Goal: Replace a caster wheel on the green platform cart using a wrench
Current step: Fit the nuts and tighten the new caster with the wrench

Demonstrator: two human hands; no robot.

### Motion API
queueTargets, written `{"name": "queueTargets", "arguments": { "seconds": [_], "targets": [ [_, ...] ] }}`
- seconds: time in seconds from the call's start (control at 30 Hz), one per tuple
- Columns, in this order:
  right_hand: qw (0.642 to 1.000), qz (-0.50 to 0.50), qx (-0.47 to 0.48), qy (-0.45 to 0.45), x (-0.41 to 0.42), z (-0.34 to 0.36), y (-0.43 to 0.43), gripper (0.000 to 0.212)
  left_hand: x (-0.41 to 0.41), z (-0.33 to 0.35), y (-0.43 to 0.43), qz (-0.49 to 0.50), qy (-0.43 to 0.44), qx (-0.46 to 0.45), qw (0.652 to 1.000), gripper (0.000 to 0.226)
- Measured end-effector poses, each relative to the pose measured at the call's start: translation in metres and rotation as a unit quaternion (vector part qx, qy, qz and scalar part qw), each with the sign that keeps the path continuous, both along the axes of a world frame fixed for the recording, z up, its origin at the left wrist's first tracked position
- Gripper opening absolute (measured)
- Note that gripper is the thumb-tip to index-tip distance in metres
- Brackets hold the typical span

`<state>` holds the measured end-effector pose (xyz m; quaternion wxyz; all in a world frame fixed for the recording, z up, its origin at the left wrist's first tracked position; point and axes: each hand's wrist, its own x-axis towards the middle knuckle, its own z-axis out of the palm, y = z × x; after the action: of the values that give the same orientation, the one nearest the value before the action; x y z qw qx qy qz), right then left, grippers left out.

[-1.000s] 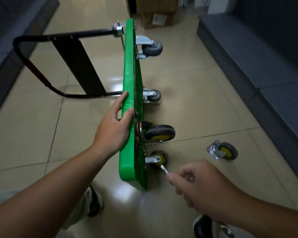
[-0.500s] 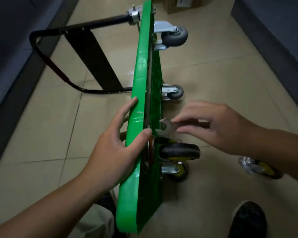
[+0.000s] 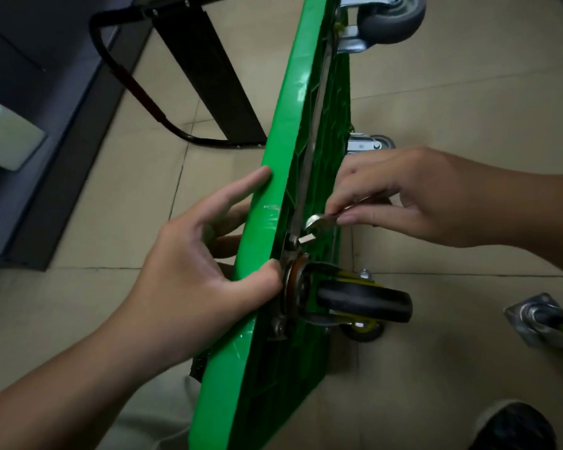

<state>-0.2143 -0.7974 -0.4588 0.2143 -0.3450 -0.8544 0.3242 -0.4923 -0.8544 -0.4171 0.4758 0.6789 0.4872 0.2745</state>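
Note:
The green platform cart [image 3: 283,131] stands on its long edge on the tiled floor, underside to the right. My left hand [image 3: 189,274] grips its upper rim, thumb on the underside beside the mounting plate of a black caster with a yellow hub [image 3: 361,302]. My right hand [image 3: 413,196] pinches a small silver wrench [image 3: 319,220], whose open jaw sits at a bolt just above that caster's plate. A loose caster wheel [image 3: 546,323] lies on the floor at the right edge.
The cart's black folding handle [image 3: 134,82] lies on the floor to the left. Grey casters [image 3: 394,14] sit at the cart's far end. Dark grey benches run along the left. My shoe [image 3: 514,427] is at the bottom right.
My head has moved closer to the cart. My right hand brought the wrench up from near the floor to the bolt above the black caster. My left hand stays on the rim.

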Motion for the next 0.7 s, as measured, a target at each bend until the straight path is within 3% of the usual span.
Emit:
{"name": "queueTargets", "arguments": {
  "seconds": [0.3,0.57,0.7],
  "targets": [
    [0.994,0.032,0.086,-0.066,-0.018,0.026,0.016,0.026,-0.025,0.013,0.015,0.003,0.021,0.018,1.0,0.082],
    [0.98,0.09,0.15,-0.099,-0.051,0.041,0.033,0.014,-0.029,0.007,0.015,0.005,0.016,0.031,0.999,0.08],
    [0.972,0.111,0.167,-0.122,-0.058,0.047,0.037,0.022,-0.022,0.003,0.01,0.03,0.009,0.046,0.998,0.077]
  ]
}}
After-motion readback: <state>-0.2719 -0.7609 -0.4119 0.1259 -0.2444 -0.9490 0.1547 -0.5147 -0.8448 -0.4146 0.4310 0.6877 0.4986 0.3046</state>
